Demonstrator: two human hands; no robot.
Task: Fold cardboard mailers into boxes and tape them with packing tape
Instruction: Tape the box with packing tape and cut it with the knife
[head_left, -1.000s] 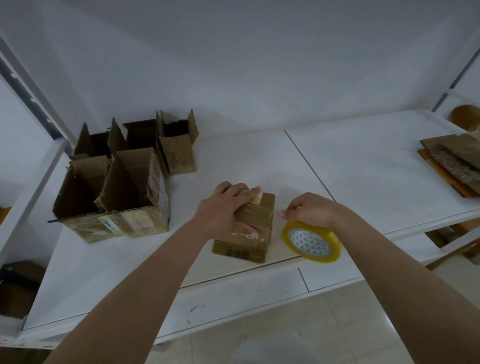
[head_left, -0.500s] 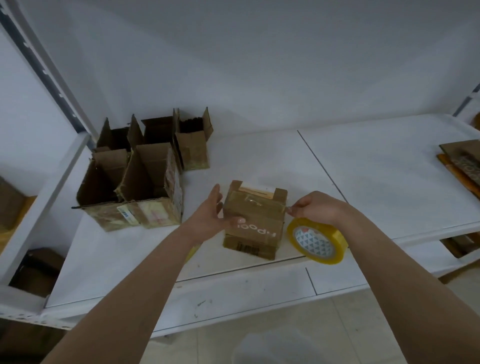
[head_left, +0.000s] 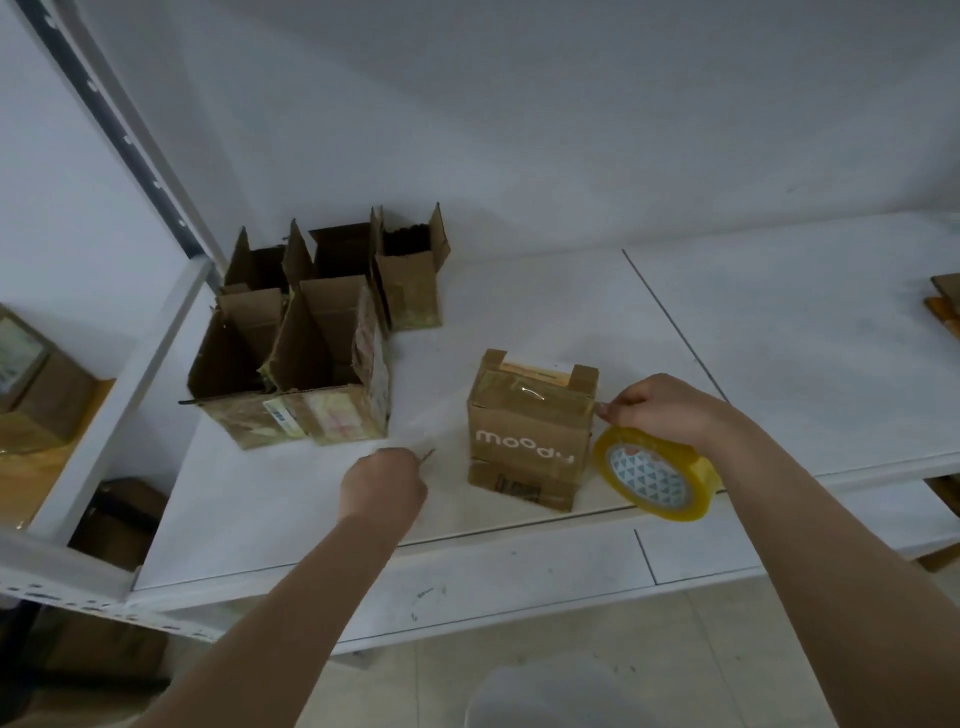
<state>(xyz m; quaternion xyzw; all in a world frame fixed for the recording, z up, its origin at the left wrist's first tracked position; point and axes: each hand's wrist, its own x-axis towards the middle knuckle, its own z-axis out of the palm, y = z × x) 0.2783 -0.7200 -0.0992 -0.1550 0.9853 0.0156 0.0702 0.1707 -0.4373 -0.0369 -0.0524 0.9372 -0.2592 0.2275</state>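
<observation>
A small brown cardboard box with white lettering stands near the front edge of the white shelf. Clear tape shines across its top. My right hand holds the yellow packing tape roll at the box's right side, fingertips pinched at the upper right corner. My left hand is off the box, to its left, low over the shelf. Its fingers are curled round a small thin tool, of which only the dark tip shows.
Several open-topped cardboard boxes stand clustered at the back left, one more behind them. Flat cardboard lies at the far right edge. A shelf upright runs up the left, with stored boxes beyond it.
My left hand has let go of the box and moved left and down, now curled round a thin tool. The box has been turned so its lettered side faces me. My right hand stays with the tape.
</observation>
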